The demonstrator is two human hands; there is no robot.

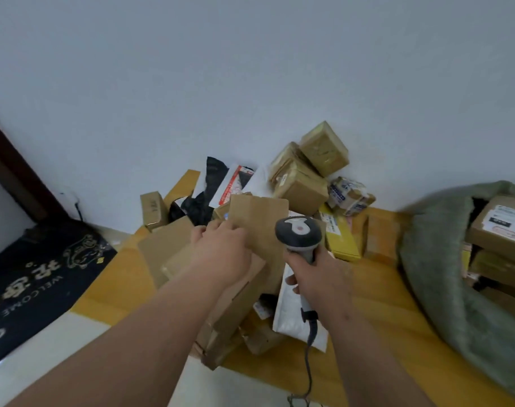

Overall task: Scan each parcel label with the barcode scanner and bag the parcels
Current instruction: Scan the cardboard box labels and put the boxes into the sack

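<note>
Flat brown parcel held up beside the scanner, above a heap of boxes.

The left hand (221,248) is clamped on the near-left edge of a thin, smooth kraft-paper parcel (262,224), rectangular and tilted. The right hand (317,277) is wrapped tight around the grey handle of the scanner (298,233), whose rounded dark head sits just right of the parcel; its cable hangs down toward the near edge. Under both lie cardboard boxes (301,186), some wrapped in glossy tape, black plastic mailers and a white padded one, on a yellow wooden floor (376,292). At right, a coarse green woven sack (435,259) lies open with boxes inside.
</note>
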